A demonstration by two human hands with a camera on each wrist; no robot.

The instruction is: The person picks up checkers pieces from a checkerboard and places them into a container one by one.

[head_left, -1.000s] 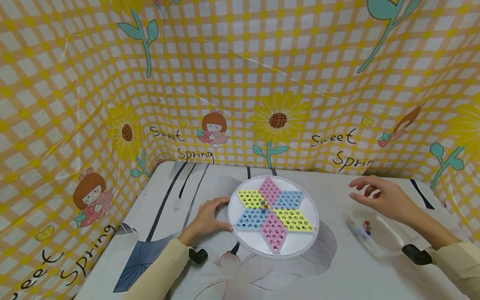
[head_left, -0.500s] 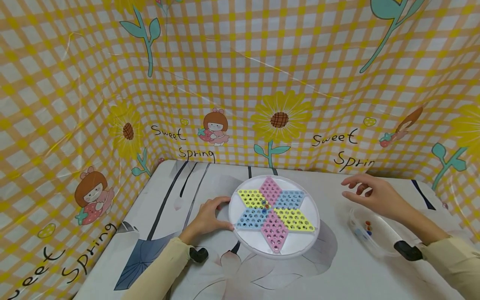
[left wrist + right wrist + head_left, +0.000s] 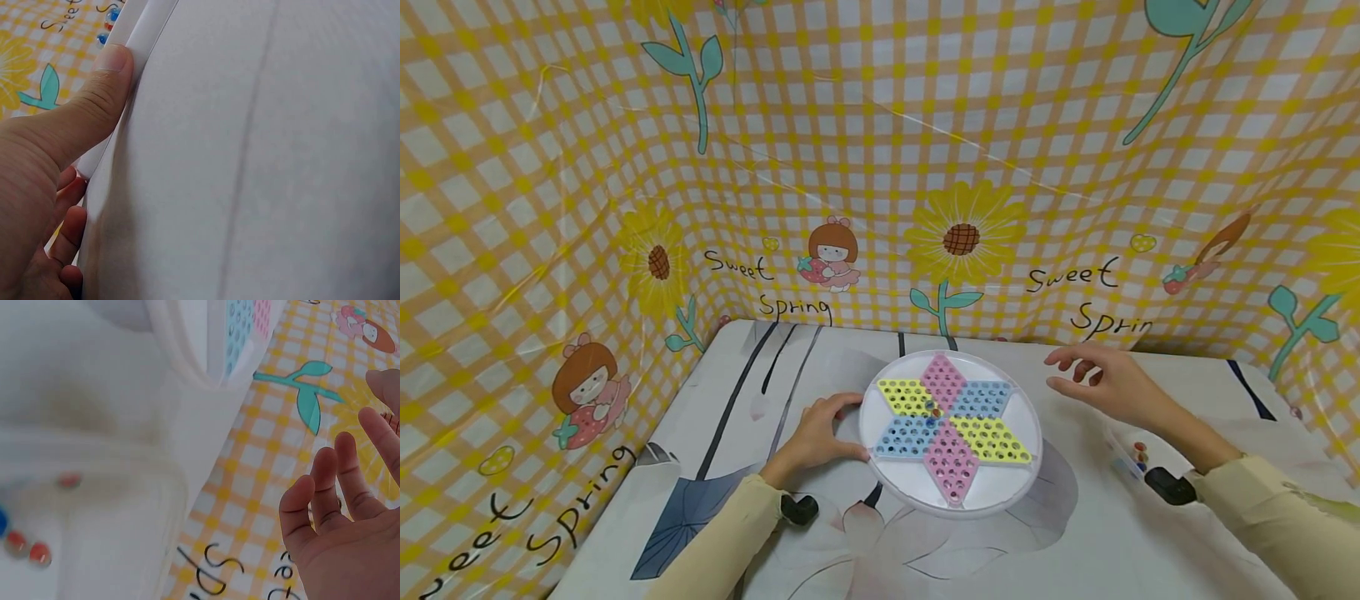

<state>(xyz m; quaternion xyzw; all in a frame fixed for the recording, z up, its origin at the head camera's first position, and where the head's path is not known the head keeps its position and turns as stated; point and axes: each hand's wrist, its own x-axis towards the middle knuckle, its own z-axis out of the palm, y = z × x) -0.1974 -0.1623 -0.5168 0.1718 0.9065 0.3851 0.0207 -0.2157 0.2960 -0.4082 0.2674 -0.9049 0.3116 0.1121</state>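
Observation:
A round white game board [image 3: 951, 500] lies on the table, with a star of pink, yellow and blue perforated diamonds [image 3: 950, 425] and a few marbles near its centre. My left hand [image 3: 817, 437] holds the board's left rim [image 3: 125, 37], thumb on top and fingers curled beneath. My right hand [image 3: 1101, 379] hovers just right of the board's far edge, fingers loosely spread and holding nothing [image 3: 337, 506]. A clear plastic container [image 3: 1138, 458] with a few red and blue marbles [image 3: 25, 547] sits under my right forearm.
The table [image 3: 820, 367] carries a grey-white printed cloth. A yellow checked curtain with flowers and "Sweet Spring" lettering [image 3: 925, 167] walls in the back and both sides. Black wrist cameras sit at each sleeve [image 3: 1165, 485].
My right hand has moved left from above the marble container toward the board's right edge. The left hand and the board have stayed in place.

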